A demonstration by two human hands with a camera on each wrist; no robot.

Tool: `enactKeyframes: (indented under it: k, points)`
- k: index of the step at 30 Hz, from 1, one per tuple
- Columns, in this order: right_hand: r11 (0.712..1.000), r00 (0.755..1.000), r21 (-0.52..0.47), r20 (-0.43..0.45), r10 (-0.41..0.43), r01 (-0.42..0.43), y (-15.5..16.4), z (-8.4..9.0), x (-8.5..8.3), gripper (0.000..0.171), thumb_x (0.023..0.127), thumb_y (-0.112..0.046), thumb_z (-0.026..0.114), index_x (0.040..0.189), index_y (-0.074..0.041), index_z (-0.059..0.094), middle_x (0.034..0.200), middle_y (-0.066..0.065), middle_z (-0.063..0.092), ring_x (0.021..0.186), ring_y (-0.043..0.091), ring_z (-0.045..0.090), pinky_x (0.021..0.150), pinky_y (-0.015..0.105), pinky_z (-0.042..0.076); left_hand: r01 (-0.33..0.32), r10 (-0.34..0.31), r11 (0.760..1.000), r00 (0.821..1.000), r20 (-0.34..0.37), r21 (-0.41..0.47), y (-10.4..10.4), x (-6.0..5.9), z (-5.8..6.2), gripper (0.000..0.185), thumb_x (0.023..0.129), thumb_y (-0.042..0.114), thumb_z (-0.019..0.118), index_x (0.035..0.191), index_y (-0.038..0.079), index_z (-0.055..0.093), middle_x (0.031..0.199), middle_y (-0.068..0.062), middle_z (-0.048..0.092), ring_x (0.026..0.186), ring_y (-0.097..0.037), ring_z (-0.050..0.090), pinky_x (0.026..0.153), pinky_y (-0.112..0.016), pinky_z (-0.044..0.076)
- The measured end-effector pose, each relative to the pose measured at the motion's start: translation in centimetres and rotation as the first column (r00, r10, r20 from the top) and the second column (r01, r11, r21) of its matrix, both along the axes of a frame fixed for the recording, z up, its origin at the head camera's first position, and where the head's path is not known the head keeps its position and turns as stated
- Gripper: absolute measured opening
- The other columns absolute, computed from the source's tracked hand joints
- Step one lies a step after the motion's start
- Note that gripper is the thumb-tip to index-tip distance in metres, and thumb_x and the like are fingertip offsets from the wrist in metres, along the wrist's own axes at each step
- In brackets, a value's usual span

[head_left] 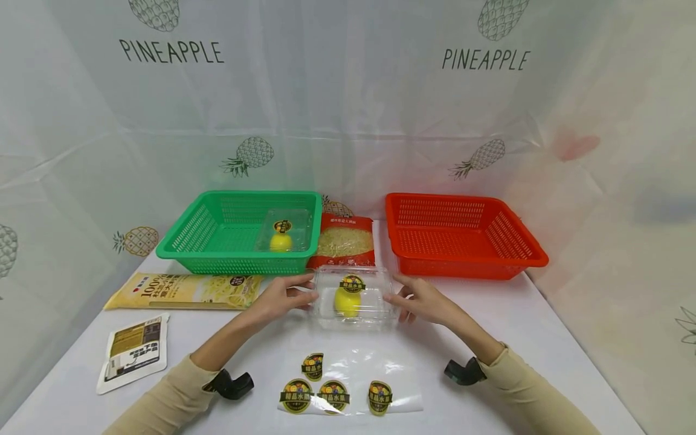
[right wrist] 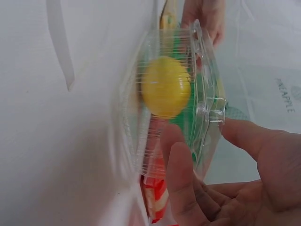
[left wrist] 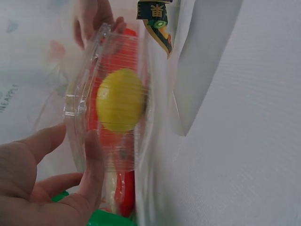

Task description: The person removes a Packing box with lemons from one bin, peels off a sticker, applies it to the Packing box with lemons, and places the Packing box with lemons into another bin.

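Gripping the clear plastic clamshell box (head_left: 353, 297) with one yellow round fruit (head_left: 347, 301) inside: left hand (head_left: 283, 297) and right hand (head_left: 421, 298) pinch its short ends. Sits on white counter (head_left: 544, 338), lid up, long axis left-right. Likely light, thin-walled, flexes easily; hold by the rim.

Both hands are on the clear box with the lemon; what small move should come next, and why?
Probably lift the clear box towards the green basket. The left hand and right hand already grip its sides, its label is on, and a similar labelled box sits there.
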State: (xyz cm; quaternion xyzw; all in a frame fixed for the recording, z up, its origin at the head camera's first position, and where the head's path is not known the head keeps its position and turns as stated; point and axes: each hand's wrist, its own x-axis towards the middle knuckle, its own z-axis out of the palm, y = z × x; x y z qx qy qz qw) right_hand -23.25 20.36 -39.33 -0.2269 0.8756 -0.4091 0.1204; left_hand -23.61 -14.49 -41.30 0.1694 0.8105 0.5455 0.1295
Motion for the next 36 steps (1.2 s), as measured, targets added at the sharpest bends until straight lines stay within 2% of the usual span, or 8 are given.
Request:
enactKeyframes:
  k: [9, 14, 18, 23, 26, 29, 32, 36]
  points:
    - [1.000, 1.000, 0.021, -0.017, -0.017, 0.017, 0.1, 0.4, -0.1, 0.076, 0.094, -0.033, 0.066, 0.152, 0.001, 0.030, 0.087, 0.021, 0.070, 0.055, 0.020, 0.065, 0.055, 0.039, 0.058, 0.001, -0.002, 0.999, 1.000, 0.024, 0.032, 0.1, 0.1, 0.8, 0.069, 0.092, 0.030, 0.069, 0.149, 0.005, 0.039, 0.131, -0.020, 0.060, 0.093, -0.025, 0.073, 0.097, -0.042, 0.053]
    - [1.000, 1.000, 0.023, -0.007, -0.021, 0.022, 0.0, 1.3, -0.1, 0.079, 0.092, -0.037, 0.067, 0.152, 0.000, 0.031, 0.088, 0.021, 0.069, 0.056, 0.021, 0.066, 0.057, 0.034, 0.058, -0.001, -0.001, 0.999, 0.999, 0.037, 0.052, 0.0, 0.1, 1.4, 0.073, 0.091, 0.031, 0.070, 0.152, 0.008, 0.036, 0.128, -0.019, 0.061, 0.091, -0.025, 0.074, 0.098, -0.042, 0.052]
    - [0.999, 1.000, 0.021, -0.003, -0.028, 0.028, 0.0, 2.1, 0.0, 0.079, 0.092, -0.039, 0.067, 0.152, 0.000, 0.032, 0.090, 0.023, 0.068, 0.057, 0.024, 0.067, 0.059, 0.033, 0.058, 0.006, -0.010, 0.996, 0.999, 0.044, 0.088, 0.0, 0.2, 1.8, 0.076, 0.090, 0.029, 0.071, 0.153, 0.009, 0.032, 0.130, -0.022, 0.057, 0.089, -0.023, 0.074, 0.093, -0.039, 0.055]
    - [0.999, 0.999, 0.018, -0.017, -0.041, 0.041, 0.1, 3.1, -0.1, 0.078, 0.091, -0.039, 0.068, 0.150, 0.000, 0.035, 0.082, 0.016, 0.063, 0.057, 0.022, 0.067, 0.059, 0.032, 0.058, -0.015, 0.004, 0.989, 0.997, 0.074, 0.148, 0.0, 0.3, 2.4, 0.078, 0.088, 0.026, 0.074, 0.154, 0.015, 0.032, 0.125, -0.021, 0.055, 0.084, -0.023, 0.074, 0.087, -0.038, 0.058]
    - [0.999, 0.999, 0.016, -0.033, -0.043, 0.043, 0.0, 3.9, -0.3, 0.078, 0.091, -0.039, 0.068, 0.150, -0.001, 0.035, 0.078, 0.012, 0.061, 0.057, 0.021, 0.068, 0.059, 0.031, 0.059, -0.030, 0.014, 0.980, 0.996, 0.085, 0.197, -0.1, 0.4, 3.0, 0.077, 0.088, 0.022, 0.074, 0.153, 0.015, 0.032, 0.120, -0.017, 0.055, 0.083, -0.023, 0.073, 0.085, -0.044, 0.059]
    - [0.999, 0.998, 0.012, -0.045, -0.040, 0.041, -0.4, 4.7, -0.6, 0.077, 0.091, -0.040, 0.068, 0.151, -0.003, 0.036, 0.082, 0.014, 0.063, 0.059, 0.022, 0.069, 0.061, 0.031, 0.059, -0.048, 0.027, 0.971, 0.995, 0.091, 0.234, -0.3, 0.4, 3.6, 0.076, 0.089, 0.020, 0.074, 0.152, 0.015, 0.033, 0.115, -0.014, 0.055, 0.084, -0.021, 0.072, 0.085, -0.048, 0.058]
    - [0.999, 0.999, -0.010, -0.036, -0.030, 0.030, -1.0, 5.5, -1.1, 0.075, 0.091, -0.040, 0.068, 0.150, -0.004, 0.038, 0.088, 0.018, 0.064, 0.061, 0.024, 0.070, 0.062, 0.032, 0.060, -0.072, 0.049, 0.967, 0.994, 0.102, 0.243, -0.7, 0.2, 4.2, 0.075, 0.089, 0.022, 0.074, 0.152, 0.017, 0.033, 0.112, -0.011, 0.055, 0.085, -0.018, 0.070, 0.084, -0.046, 0.059]
    - [0.998, 1.000, -0.052, -0.006, -0.018, 0.018, -2.0, 6.6, -1.9, 0.073, 0.091, -0.039, 0.068, 0.150, -0.006, 0.039, 0.089, 0.021, 0.063, 0.063, 0.029, 0.070, 0.063, 0.035, 0.060, -0.105, 0.081, 0.963, 0.991, 0.103, 0.249, -1.5, -0.2, 5.1, 0.075, 0.090, 0.024, 0.072, 0.153, 0.017, 0.032, 0.112, -0.010, 0.054, 0.088, -0.017, 0.067, 0.080, -0.039, 0.060]
